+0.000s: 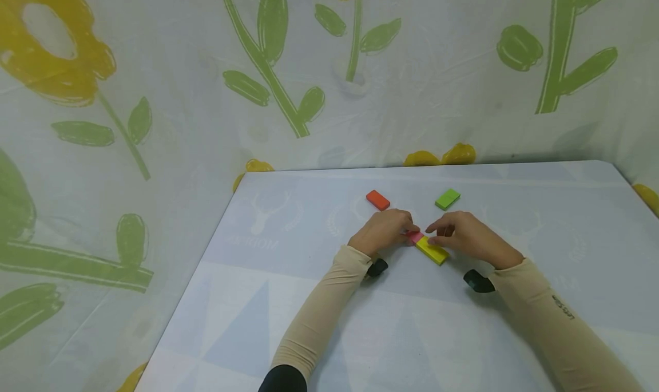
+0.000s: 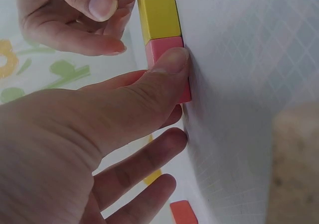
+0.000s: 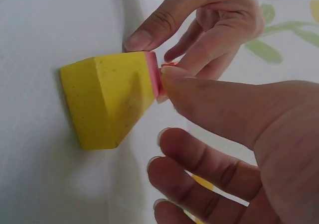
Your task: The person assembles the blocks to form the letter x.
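- Blocks in contact: the pink rectangular block [image 1: 415, 237] and yellow rectangular block [image 1: 432, 252] lie end to end in one straight row on the tabletop [image 1: 412, 335], between the hands.
- Left hand [image 1: 383, 230]: pinches the pink block, thumb on one face and a finger behind; the other fingers are spread. The grip apparently keeps the short ends flush.
- Right hand [image 1: 468, 236]: thumb and fingers parted, gripping nothing, beside the row. Whether the thumb grazes a block cannot be told. The loose posture presumably leaves the yellow block undisturbed.
- Outlying blocks: the orange block [image 1: 378, 200] lies flat beyond the left hand, and the green block [image 1: 447, 199] beyond the right hand, both apart from the row.
- Block finish: smooth, opaque colour, probably painted wood; flat faces meet at straight edges. The yellow faces carry small dark specks.
- Work surface: pale, smooth-looking covering with printed blue triangles and faint antler motifs; flatness likely helps the blocks sit level.
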### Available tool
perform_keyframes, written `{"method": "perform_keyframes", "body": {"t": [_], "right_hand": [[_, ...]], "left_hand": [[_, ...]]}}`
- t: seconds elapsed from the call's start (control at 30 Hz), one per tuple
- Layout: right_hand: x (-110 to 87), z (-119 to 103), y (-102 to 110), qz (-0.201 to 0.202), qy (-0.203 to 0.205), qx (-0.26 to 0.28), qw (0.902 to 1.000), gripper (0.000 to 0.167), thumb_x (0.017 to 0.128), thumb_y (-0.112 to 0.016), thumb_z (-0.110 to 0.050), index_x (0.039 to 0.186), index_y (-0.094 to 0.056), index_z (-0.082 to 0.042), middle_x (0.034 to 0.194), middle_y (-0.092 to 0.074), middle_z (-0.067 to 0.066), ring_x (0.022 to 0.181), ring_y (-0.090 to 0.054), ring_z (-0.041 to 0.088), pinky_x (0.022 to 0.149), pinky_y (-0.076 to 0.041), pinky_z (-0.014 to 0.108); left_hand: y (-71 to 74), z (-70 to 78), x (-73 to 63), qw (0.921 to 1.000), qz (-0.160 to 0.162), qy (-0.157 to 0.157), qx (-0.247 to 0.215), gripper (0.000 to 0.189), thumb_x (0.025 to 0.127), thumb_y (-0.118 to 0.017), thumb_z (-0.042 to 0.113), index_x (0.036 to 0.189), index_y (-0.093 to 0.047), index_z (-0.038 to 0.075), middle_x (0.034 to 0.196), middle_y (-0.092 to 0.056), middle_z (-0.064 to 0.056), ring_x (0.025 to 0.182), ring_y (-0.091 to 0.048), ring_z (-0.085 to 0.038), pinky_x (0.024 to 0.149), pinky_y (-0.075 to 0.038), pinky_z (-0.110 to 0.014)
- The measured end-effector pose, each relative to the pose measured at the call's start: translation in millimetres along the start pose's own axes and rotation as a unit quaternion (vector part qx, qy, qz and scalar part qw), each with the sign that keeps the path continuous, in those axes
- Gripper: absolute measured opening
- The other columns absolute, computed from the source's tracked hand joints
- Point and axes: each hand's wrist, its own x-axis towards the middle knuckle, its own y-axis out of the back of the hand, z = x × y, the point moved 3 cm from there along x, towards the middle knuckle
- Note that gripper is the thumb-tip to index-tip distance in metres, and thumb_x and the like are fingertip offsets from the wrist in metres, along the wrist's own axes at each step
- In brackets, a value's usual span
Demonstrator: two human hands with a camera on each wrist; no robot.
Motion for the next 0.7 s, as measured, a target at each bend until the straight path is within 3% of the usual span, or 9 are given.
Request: {"method": "perform_keyframes", "body": {"t": [0.3, 0.7], "right_hand": [[-1.2, 6.6, -3.9, 0.002, 0.022, 0.041, 0.9989, 0.029, 0.092, -0.079, -0.016, 0.118, -0.078, -0.004, 0.092, -0.071, 0.001, 0.079, -0.057, 0.014, 0.067, -0.048, 0.022], [-0.6, 12.4, -8.4, 0.004, 0.045, 0.069, 0.9966, 0.031, 0.090, -0.079, -0.014, 0.120, -0.077, -0.004, 0.088, -0.069, 0.001, 0.075, -0.053, 0.010, 0.063, -0.042, 0.022]], "left_hand": [[0.3, -0.4, 0.0, 1.0000, 0.002, -0.004, -0.003, 0.035, 0.091, -0.079, 0.028, 0.125, -0.077, 0.022, 0.111, -0.075, 0.008, 0.100, -0.065, -0.005, 0.090, -0.053, -0.015], [-0.1, -0.6, 0.3, 0.9999, 0.003, -0.008, -0.007, 0.033, 0.091, -0.079, 0.028, 0.124, -0.077, 0.023, 0.110, -0.074, 0.008, 0.100, -0.064, -0.005, 0.090, -0.054, -0.016]]}}
